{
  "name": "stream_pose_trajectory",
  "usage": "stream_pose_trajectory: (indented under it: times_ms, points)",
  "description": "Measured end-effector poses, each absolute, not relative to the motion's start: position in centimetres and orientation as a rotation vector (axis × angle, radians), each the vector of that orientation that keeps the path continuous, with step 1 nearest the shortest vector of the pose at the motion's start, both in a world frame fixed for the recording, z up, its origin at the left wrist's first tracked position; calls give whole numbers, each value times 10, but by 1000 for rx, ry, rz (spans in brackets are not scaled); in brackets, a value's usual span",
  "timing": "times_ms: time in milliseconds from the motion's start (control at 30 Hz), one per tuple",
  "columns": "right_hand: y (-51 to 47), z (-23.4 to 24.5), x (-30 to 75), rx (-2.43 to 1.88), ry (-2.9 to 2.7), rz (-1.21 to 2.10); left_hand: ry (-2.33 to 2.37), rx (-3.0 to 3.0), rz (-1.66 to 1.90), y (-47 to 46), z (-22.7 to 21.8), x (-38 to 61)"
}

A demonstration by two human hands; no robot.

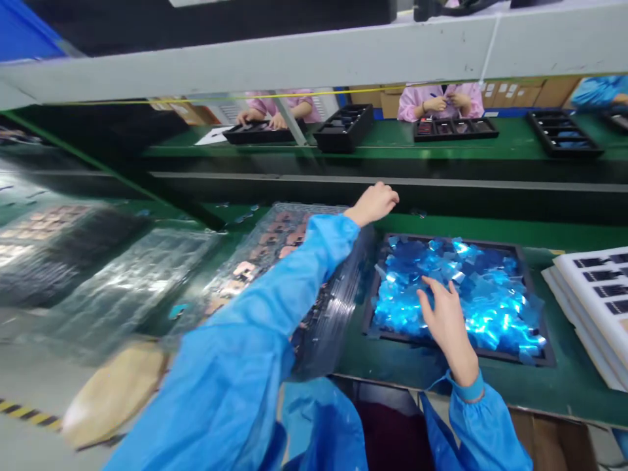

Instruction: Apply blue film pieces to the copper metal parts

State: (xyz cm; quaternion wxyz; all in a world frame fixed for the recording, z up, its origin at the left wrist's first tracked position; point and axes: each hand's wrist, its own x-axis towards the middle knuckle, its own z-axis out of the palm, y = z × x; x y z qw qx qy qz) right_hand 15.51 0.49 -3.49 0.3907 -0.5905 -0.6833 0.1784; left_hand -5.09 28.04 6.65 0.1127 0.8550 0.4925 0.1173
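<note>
Head view: right hand, fingers spread, gripping nothing, rests on shiny blue film pieces in a black tray, long side crosswise; left hand, loosely curled and empty, is just beyond the tray's corner.

Shiny blue film pieces heaped in black tray

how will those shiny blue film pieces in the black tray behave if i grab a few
The blue film pieces look thin, light and floppy, since their edges curl up. Their glossy faces probably slip, so the right hand may drag extras.
</note>
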Motion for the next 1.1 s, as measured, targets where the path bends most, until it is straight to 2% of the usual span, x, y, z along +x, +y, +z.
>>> stream_pose_trajectory:
  times_ms: [133,300,533,667,833,967,1100]
  points:
    - [-4,-29,156,-1421,-1735,469,1352,2449,241,307,30,36]
    - [-14,-15,162,-1432,-1664,511,1327,2358,266,314,4,67]
    - [-4,-5,171,-1384,-1575,511,1398,2093,384,300,33,46]
    - [6,9,169,-1294,-1396,522,1289,1893,500,236,59,18]
    - [7,35,163,-1226,-1334,558,932,1580,743,112,79,-19]
    - [-2,43,162,-1187,-1430,661,1045,1496,875,38,85,-32]
    - [-14,43,164,-1143,-1494,832,1151,1561,953,3,89,-38]
